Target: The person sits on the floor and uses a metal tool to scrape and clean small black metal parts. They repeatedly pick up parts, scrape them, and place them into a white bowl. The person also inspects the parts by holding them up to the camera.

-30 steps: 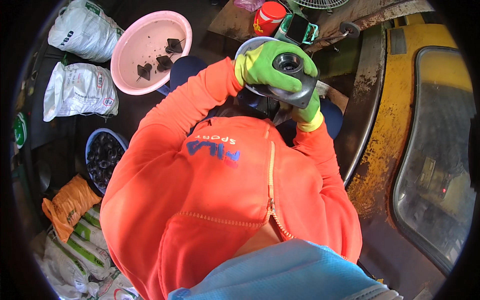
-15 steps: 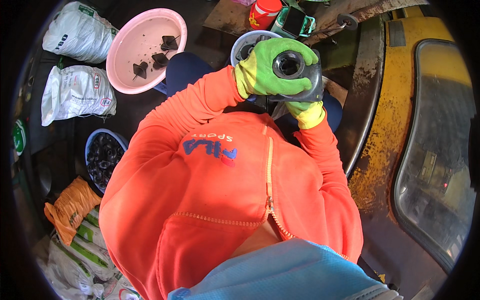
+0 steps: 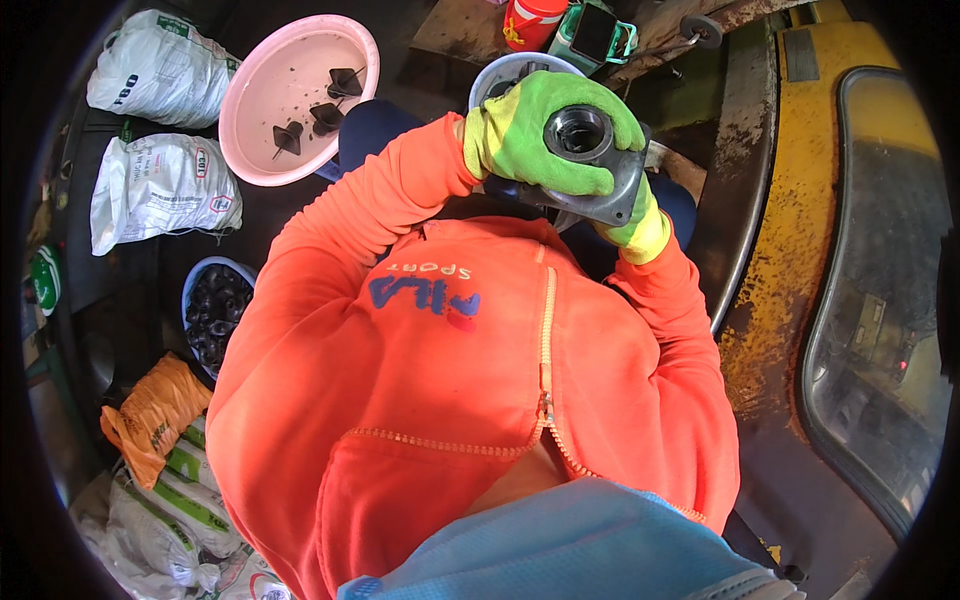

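Observation:
A black part (image 3: 628,168) with a round collar on a square-cornered flange is held up in front of my chest. My left hand (image 3: 515,135), in a green and yellow glove, wraps over it, its fingers curled around the collar. My right hand (image 3: 645,225), gloved the same way, comes up at the part's right side and underneath. Most of its fingers are hidden behind the flange, so its grip does not show. Just behind my left glove stands a light blue bowl (image 3: 497,72) with dark pieces in it.
A pink basin (image 3: 228,135) at the far left holds three dark pointed pieces. Left are white sacks (image 3: 165,75), a blue tub (image 3: 190,285) of black pieces and an orange bag (image 3: 155,415). A red jug (image 3: 535,22) stands far off; a rusty yellow machine (image 3: 770,270) borders the right.
The black part has tilted in my hands, its flange corner now lower and further out. My right hand has shifted slightly right and more of its glove shows beside the part.

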`<state>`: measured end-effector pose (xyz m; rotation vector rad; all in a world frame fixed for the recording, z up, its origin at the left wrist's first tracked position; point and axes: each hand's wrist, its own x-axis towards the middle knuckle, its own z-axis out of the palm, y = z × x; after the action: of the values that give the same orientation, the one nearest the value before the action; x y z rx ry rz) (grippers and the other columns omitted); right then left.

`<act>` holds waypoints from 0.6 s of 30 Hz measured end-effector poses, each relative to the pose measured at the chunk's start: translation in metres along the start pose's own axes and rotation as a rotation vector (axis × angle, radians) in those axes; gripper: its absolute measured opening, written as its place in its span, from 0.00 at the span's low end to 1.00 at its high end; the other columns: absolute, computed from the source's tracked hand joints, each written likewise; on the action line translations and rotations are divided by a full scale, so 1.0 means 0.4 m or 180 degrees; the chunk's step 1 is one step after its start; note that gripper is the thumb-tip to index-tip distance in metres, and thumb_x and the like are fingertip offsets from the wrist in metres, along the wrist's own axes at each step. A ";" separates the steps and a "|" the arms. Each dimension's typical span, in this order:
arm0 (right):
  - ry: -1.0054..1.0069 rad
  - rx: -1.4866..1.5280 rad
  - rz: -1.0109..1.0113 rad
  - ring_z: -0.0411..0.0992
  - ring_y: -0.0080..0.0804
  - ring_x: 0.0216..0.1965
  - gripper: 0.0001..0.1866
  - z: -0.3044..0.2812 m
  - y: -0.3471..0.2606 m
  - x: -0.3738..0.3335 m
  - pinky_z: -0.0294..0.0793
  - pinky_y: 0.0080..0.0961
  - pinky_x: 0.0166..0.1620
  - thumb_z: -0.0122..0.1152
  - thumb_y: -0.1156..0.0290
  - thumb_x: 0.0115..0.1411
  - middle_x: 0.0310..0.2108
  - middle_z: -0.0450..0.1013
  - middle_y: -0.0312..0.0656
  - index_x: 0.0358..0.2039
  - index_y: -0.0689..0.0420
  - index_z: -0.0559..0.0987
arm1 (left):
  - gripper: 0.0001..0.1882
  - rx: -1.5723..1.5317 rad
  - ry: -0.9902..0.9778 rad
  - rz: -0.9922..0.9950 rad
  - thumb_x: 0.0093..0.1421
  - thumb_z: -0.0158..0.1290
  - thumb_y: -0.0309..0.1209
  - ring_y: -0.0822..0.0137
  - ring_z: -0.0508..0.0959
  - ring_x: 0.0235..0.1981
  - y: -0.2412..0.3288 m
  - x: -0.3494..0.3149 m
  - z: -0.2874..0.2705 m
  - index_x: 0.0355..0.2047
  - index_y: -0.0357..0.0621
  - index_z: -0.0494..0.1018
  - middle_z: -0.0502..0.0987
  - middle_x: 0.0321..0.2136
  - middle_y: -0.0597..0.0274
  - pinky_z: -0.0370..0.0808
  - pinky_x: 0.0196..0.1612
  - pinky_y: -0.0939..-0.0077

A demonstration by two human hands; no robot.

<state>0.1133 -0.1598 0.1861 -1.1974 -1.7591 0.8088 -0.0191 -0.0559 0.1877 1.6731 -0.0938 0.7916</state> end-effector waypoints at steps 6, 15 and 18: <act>-0.0316 0.0510 0.0020 0.68 0.30 0.50 0.29 0.005 0.069 -0.025 0.69 0.27 0.52 0.66 0.68 0.50 0.49 0.69 0.40 0.52 0.58 0.68 | 0.19 -0.0298 -0.0633 -0.0158 0.41 0.63 0.30 0.58 0.76 0.42 0.000 0.002 -0.019 0.35 0.39 0.74 0.78 0.37 0.56 0.72 0.48 0.65; 0.0274 0.1778 0.0495 0.66 0.29 0.52 0.28 0.076 0.165 -0.014 0.66 0.27 0.54 0.64 0.67 0.52 0.51 0.67 0.40 0.53 0.59 0.68 | 0.30 -0.0783 -0.1568 0.0006 0.35 0.64 0.40 0.56 0.72 0.49 -0.038 0.056 -0.065 0.40 0.40 0.74 0.74 0.45 0.54 0.61 0.58 0.60; 0.0641 0.1475 0.0490 0.67 0.29 0.50 0.30 0.021 0.145 0.011 0.67 0.26 0.52 0.64 0.68 0.52 0.50 0.67 0.43 0.54 0.60 0.66 | 0.36 0.0496 -0.0766 0.0177 0.37 0.66 0.38 0.58 0.68 0.54 -0.039 0.062 -0.085 0.49 0.40 0.70 0.67 0.53 0.52 0.65 0.56 0.65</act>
<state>0.1280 -0.1367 0.1343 -1.0622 -1.2385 1.0761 -0.0079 -0.0124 0.1896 1.9165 -0.2527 0.6492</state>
